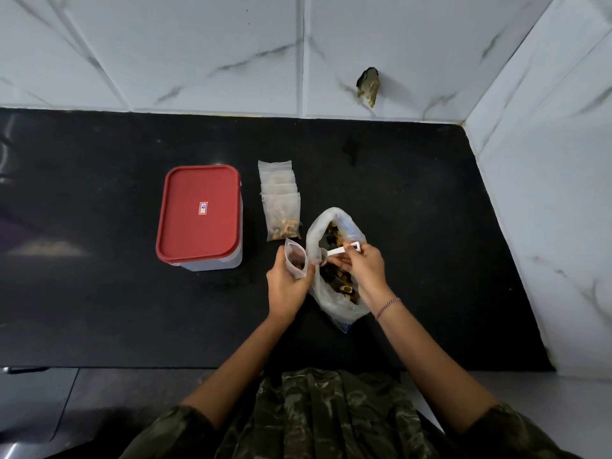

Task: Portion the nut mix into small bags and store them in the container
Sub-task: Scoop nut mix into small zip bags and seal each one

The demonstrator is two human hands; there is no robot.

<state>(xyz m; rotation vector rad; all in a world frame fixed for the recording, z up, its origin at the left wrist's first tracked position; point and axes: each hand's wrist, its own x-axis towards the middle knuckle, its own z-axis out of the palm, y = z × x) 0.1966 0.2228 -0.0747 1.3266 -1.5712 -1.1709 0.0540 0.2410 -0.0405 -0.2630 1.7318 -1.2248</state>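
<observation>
1. The lidded red container (198, 213) stood on the black counter (99, 293), at 10 o'clock from the left hand (286, 283), well apart.
2. Filled small bags (281, 202) lay stacked at its 12 o'clock.
3. The left hand gripped an open small bag (293, 256).
4. The right hand (362, 265) pinched a white scoop (337, 250), with the bowl at its 9 o'clock, beside the small bag and over the nut mix bag (331, 301).

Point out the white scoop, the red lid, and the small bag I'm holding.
white scoop (337, 251), head view, on its handle.
red lid (195, 233), head view, its flat top.
small bag (294, 257), head view, front panel.
</observation>
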